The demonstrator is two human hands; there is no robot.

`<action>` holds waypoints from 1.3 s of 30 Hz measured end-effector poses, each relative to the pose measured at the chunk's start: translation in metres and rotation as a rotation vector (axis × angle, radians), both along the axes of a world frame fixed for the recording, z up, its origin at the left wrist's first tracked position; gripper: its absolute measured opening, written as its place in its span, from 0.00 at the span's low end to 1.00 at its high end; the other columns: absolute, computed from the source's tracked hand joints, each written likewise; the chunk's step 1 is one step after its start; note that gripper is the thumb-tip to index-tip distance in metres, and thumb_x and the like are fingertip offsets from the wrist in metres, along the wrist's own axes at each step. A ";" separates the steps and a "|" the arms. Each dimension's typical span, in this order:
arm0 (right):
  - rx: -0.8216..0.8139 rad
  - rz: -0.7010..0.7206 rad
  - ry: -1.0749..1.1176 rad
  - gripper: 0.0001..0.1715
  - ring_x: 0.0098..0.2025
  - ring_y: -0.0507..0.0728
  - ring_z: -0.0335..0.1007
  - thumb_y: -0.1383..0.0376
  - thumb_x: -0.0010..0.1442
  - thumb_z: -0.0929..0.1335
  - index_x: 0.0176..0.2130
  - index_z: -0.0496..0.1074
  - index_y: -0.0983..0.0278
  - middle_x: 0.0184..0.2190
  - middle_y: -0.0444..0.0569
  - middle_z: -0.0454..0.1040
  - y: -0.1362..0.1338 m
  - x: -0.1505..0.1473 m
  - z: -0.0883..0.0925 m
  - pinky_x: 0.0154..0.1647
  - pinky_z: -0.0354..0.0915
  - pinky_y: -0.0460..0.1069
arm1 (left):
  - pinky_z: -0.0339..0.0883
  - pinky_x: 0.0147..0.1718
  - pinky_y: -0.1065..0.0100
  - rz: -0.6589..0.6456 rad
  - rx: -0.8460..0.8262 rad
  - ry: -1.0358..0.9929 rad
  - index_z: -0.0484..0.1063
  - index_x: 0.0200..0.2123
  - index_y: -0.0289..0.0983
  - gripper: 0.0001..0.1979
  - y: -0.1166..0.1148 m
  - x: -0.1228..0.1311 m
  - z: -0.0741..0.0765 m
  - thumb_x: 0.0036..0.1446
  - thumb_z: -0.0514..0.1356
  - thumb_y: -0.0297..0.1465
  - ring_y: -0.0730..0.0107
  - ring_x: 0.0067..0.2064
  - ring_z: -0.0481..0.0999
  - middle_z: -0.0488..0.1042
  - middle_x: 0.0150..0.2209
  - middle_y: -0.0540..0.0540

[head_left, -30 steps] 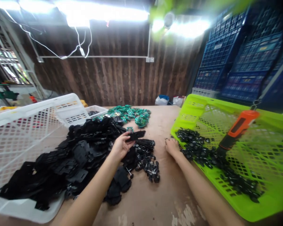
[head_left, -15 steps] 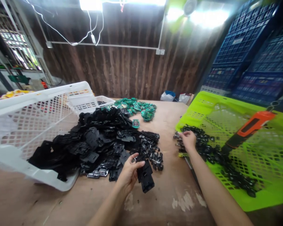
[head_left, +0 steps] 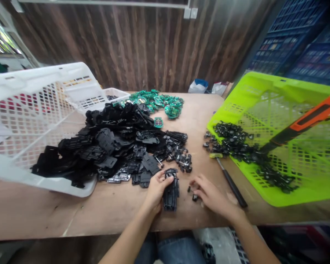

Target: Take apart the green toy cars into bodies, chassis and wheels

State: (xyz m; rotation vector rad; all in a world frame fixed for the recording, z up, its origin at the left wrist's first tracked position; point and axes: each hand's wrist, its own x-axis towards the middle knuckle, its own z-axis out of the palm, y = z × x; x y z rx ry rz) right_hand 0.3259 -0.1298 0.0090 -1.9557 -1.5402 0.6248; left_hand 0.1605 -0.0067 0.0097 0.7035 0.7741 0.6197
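One black plate [head_left: 170,194], in the head view, is pinched between thumb and fingers of the left hand [head_left: 156,189], near the table's [head_left: 121,212] front edge. The right hand [head_left: 210,194] is half curled, small black parts [head_left: 194,197] at its fingertips; whether gripped, I cannot tell. A hammer [head_left: 233,185] lies beside the green basket [head_left: 264,80].

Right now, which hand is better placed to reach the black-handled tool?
Probably the right hand, nearer the tool, though it seems to hold small dark parts; the left hand grips a black piece.
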 end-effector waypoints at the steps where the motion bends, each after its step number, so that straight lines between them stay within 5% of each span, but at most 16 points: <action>1: 0.028 -0.089 -0.091 0.09 0.42 0.58 0.69 0.68 0.57 0.63 0.40 0.68 0.61 0.40 0.49 0.71 -0.004 -0.007 -0.005 0.44 0.63 0.53 | 0.70 0.26 0.71 0.014 0.013 0.022 0.67 0.44 0.34 0.27 -0.001 0.000 -0.002 0.39 0.71 0.27 0.72 0.26 0.75 0.77 0.30 0.47; 6: 0.116 -0.359 -0.321 0.12 0.41 0.65 0.67 0.58 0.52 0.70 0.33 0.69 0.63 0.34 0.51 0.73 -0.013 -0.026 -0.030 0.45 0.59 0.60 | 0.69 0.34 0.72 0.246 0.315 0.140 0.61 0.45 0.42 0.27 -0.006 -0.006 -0.002 0.43 0.68 0.27 0.71 0.34 0.74 0.73 0.33 0.51; 9: 0.268 -0.550 -0.029 0.16 0.37 0.62 0.69 0.54 0.52 0.70 0.34 0.71 0.64 0.32 0.52 0.74 -0.014 -0.038 -0.033 0.44 0.62 0.59 | 0.67 0.42 0.72 0.381 0.646 0.232 0.64 0.45 0.45 0.25 -0.016 -0.019 0.001 0.44 0.69 0.27 0.68 0.42 0.73 0.71 0.39 0.49; 13: 0.300 -0.669 0.682 0.24 0.35 0.59 0.73 0.50 0.51 0.71 0.40 0.70 0.65 0.33 0.52 0.77 -0.006 -0.063 -0.026 0.39 0.67 0.54 | 0.63 0.51 0.68 0.151 0.846 0.330 0.75 0.41 0.44 0.14 -0.033 -0.048 0.004 0.49 0.66 0.28 0.62 0.47 0.72 0.74 0.40 0.45; 17: 0.302 -0.579 0.927 0.24 0.35 0.58 0.75 0.50 0.51 0.71 0.39 0.70 0.66 0.31 0.51 0.78 0.015 -0.093 -0.021 0.39 0.69 0.52 | 0.62 0.54 0.63 -0.075 0.558 0.270 0.74 0.46 0.43 0.22 -0.041 -0.072 0.014 0.45 0.69 0.32 0.55 0.52 0.70 0.74 0.48 0.44; 21: 0.380 -0.494 0.756 0.19 0.41 0.58 0.74 0.54 0.54 0.70 0.40 0.71 0.64 0.38 0.51 0.77 0.028 -0.113 -0.017 0.44 0.69 0.53 | 0.70 0.44 0.60 -0.213 0.034 -0.044 0.73 0.43 0.38 0.21 -0.036 -0.074 0.018 0.52 0.61 0.45 0.58 0.43 0.77 0.77 0.41 0.41; 25: 0.387 -0.338 0.545 0.18 0.43 0.59 0.72 0.57 0.52 0.72 0.42 0.73 0.62 0.40 0.52 0.76 0.022 -0.113 -0.011 0.47 0.68 0.54 | 0.70 0.39 0.67 -0.102 -0.134 -0.106 0.70 0.45 0.39 0.19 -0.033 -0.061 0.011 0.50 0.66 0.37 0.64 0.41 0.77 0.76 0.42 0.42; 31: 0.423 -0.483 0.765 0.20 0.39 0.59 0.75 0.54 0.52 0.72 0.41 0.69 0.64 0.36 0.51 0.77 0.010 -0.092 -0.003 0.41 0.72 0.53 | 0.69 0.37 0.69 -0.127 -0.071 -0.004 0.70 0.47 0.38 0.21 -0.041 -0.041 0.008 0.47 0.65 0.30 0.66 0.39 0.77 0.77 0.42 0.44; 35: 0.502 -0.413 0.261 0.17 0.40 0.59 0.72 0.58 0.54 0.72 0.42 0.72 0.62 0.37 0.51 0.76 0.006 -0.083 0.000 0.43 0.70 0.55 | 0.68 0.32 0.71 -0.116 0.076 0.112 0.68 0.44 0.39 0.18 -0.047 -0.033 0.002 0.47 0.63 0.28 0.67 0.34 0.76 0.77 0.35 0.48; 39: 0.627 -0.246 -0.099 0.13 0.41 0.59 0.69 0.63 0.56 0.71 0.44 0.73 0.61 0.35 0.50 0.75 0.006 -0.077 -0.002 0.43 0.69 0.56 | 0.67 0.42 0.67 -0.121 0.380 0.176 0.69 0.44 0.39 0.15 -0.051 -0.031 -0.006 0.51 0.63 0.29 0.62 0.43 0.75 0.77 0.41 0.44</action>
